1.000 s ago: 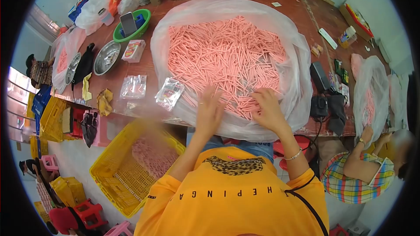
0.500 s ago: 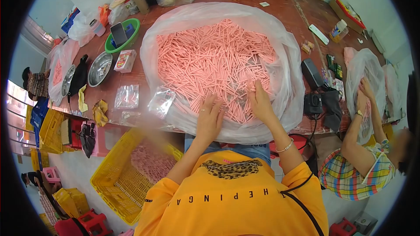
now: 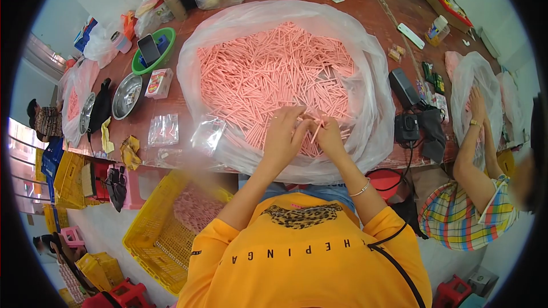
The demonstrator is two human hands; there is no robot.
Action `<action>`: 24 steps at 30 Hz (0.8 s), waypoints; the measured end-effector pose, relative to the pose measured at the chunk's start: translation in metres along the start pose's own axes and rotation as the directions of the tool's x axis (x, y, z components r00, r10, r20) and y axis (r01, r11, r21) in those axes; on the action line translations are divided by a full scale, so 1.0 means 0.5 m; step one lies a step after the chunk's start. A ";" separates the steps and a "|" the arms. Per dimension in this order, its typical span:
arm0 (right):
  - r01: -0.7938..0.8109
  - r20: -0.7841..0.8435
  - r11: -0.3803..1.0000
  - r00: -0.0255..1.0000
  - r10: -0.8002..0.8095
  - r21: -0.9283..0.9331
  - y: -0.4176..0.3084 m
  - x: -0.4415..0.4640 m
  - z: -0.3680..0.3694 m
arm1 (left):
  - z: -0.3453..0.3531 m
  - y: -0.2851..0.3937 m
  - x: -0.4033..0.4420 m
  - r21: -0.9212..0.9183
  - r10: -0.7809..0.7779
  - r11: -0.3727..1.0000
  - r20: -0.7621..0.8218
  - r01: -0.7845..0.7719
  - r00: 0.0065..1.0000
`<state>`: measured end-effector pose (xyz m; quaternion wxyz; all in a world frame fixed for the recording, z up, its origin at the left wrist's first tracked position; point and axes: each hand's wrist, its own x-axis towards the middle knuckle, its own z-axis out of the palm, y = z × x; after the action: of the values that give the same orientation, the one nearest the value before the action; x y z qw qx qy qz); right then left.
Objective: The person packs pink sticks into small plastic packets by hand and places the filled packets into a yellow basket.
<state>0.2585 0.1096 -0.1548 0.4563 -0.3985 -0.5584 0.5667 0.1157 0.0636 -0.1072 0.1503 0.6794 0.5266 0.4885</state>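
Observation:
A heap of thin pink sticks [image 3: 262,74] lies in a large clear plastic bag [image 3: 374,97] spread open on the table. Over the heap's near side, my left hand [image 3: 283,136] and my right hand [image 3: 332,138] meet, fingertips close together. My right hand is closed around a few pink sticks, whose ends jut out between the hands. Thumb and fingers of my left hand pinch at the ends of these sticks; its fingertips are partly hidden. Left of the bag's near edge, clear plastic packets [image 3: 164,130] rest on the table.
A yellow crate [image 3: 151,239] with pink sticks in it stands at my lower left. Metal bowl [image 3: 127,97], small box [image 3: 158,83] and green basin [image 3: 137,63] are on the left. A co-worker [image 3: 468,205] handles another bag [image 3: 482,80] at right, beyond a black device [image 3: 406,128].
My hands have come together over the heap from lying apart on it. Some sticks are now gripped between them. The co-worker's hands have shifted in their bag.

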 end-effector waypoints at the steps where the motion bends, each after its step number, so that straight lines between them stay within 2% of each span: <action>1: 0.031 0.007 0.998 1.000 -0.030 -0.058 0.002 -0.003 -0.001 | 0.001 -0.003 0.000 0.035 0.024 0.999 0.020 -0.025 0.999; 3: 0.094 0.029 0.980 0.996 -0.090 -0.175 0.000 -0.004 -0.004 | 0.003 -0.018 -0.002 0.102 0.072 0.992 0.061 -0.078 0.996; 6: 0.053 -0.016 0.969 0.998 -0.059 -0.243 0.021 0.011 -0.016 | -0.007 -0.043 0.003 0.208 0.071 0.977 -0.102 -0.048 0.992; 7: -0.020 -0.032 0.972 0.999 0.013 -0.232 0.013 0.013 -0.023 | -0.013 -0.035 0.004 0.235 0.113 0.970 -0.221 -0.060 0.969; 10: -0.185 -0.054 0.971 0.982 0.179 -0.151 -0.019 0.012 -0.032 | -0.019 0.031 -0.027 0.143 0.144 0.980 -0.002 -0.142 0.990; 11: -0.206 -0.044 0.974 0.978 0.203 -0.096 -0.023 0.013 -0.031 | -0.022 0.056 -0.039 0.045 0.205 0.975 0.176 -0.216 0.963; 12: -0.227 -0.032 0.973 0.974 0.226 -0.039 -0.026 0.015 -0.028 | -0.021 0.081 -0.048 -0.062 0.275 0.961 0.342 -0.270 0.899; 14: -0.151 -0.010 0.987 0.988 0.152 0.045 -0.028 0.014 -0.016 | 0.001 0.141 -0.056 -0.241 0.415 0.910 0.496 -0.338 0.763; 15: -0.110 0.002 0.990 0.994 0.111 0.088 -0.029 0.016 -0.009 | 0.019 0.154 -0.061 -0.297 0.474 0.880 0.507 -0.370 0.720; 17: -0.119 -0.055 0.992 0.991 0.121 0.037 -0.013 0.018 0.005 | 0.051 0.175 -0.069 -0.402 0.580 0.814 0.517 -0.420 0.629; 20: -0.106 -0.070 0.993 0.991 0.110 0.060 -0.020 0.017 0.011 | 0.100 0.179 -0.081 -0.497 0.693 0.719 0.449 -0.486 0.564; 21: -0.097 -0.065 0.992 0.993 0.102 0.086 -0.025 0.016 0.011 | 0.114 0.187 -0.082 -0.540 0.712 0.697 0.445 -0.472 0.542; 24: -0.086 -0.064 0.996 0.994 0.086 0.003 -0.018 0.019 0.007 | 0.147 0.209 -0.081 -0.641 0.736 0.664 0.469 -0.386 0.488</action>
<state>0.2534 0.1173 -0.1449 0.4490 -0.4403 -0.5258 0.5728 0.2372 0.0095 -0.0877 0.3163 0.8913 0.0377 0.3227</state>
